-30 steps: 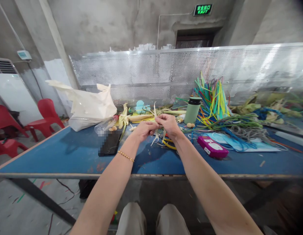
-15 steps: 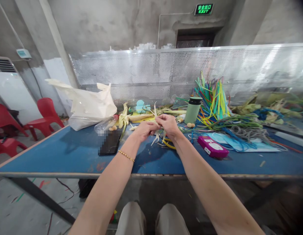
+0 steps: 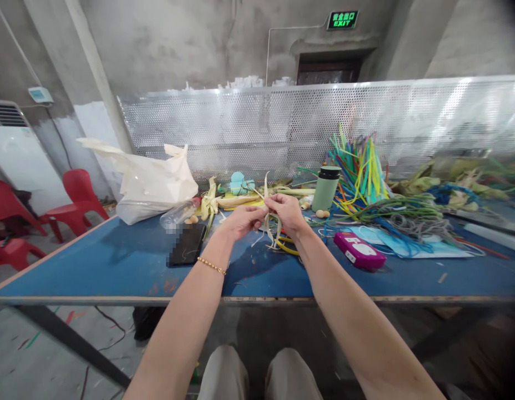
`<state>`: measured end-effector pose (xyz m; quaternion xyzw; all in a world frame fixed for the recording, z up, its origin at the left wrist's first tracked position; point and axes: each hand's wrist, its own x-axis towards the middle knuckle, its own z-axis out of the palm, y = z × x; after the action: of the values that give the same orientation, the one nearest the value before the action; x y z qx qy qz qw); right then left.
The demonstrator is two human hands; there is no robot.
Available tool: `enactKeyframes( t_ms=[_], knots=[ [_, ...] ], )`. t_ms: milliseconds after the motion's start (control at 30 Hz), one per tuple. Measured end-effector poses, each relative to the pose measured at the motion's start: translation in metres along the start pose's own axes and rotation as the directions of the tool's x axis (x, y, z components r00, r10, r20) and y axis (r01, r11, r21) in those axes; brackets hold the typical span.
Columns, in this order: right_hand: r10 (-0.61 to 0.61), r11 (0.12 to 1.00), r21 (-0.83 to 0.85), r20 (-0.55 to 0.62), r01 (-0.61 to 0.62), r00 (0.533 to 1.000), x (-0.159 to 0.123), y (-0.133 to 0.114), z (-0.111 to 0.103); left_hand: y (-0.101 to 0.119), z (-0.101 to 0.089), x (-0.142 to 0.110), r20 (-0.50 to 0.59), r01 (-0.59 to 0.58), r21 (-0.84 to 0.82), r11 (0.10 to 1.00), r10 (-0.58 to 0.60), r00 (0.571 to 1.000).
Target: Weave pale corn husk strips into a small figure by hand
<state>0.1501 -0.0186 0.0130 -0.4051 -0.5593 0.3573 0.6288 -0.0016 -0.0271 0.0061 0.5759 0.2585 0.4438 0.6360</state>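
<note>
Above the blue table [image 3: 115, 266], my left hand [image 3: 243, 219] and my right hand [image 3: 287, 212] meet, both pinched on thin pale strips of corn husk [image 3: 269, 226]. One strip points up between the fingertips; the others curl down under the hands. A gold bracelet sits on my left wrist. Yellow plastic cord [image 3: 287, 246] lies on the table just below my right hand.
A dark phone [image 3: 186, 251] lies left of my hands, and a magenta box [image 3: 359, 250] lies to the right. Behind are a white bag [image 3: 151, 183], a clear bottle [image 3: 180, 214], husk pieces, a green flask [image 3: 327, 189], coloured cords [image 3: 361, 166] and a perforated metal screen. Red chairs stand at the left.
The hands rose slightly and the husk strips below them curled into a loop. The view shifted a little downward.
</note>
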Motion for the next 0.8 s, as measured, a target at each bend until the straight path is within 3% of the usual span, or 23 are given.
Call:
enactKeyframes(
  t_ms=[200,667,800],
  knots=[
    [-0.034,0.998,-0.044,0.023,0.035,0.999,-0.0023,-0.0017,0.0028,-0.0065,-0.0009,0.003,-0.025,-0.08,0.099,0.992,0.082,0.996],
    [-0.015,0.997,-0.071,0.093,0.021,0.996,-0.0037,0.0012,0.0018,-0.0111,0.003,0.0038,-0.017,-0.048,0.118,0.992,0.051,0.999],
    [-0.06,0.975,-0.208,0.096,0.079,0.994,0.0009,0.0025,-0.0037,-0.0107,0.0,0.0068,-0.138,-0.001,0.054,0.999,0.008,0.99]
  ],
)
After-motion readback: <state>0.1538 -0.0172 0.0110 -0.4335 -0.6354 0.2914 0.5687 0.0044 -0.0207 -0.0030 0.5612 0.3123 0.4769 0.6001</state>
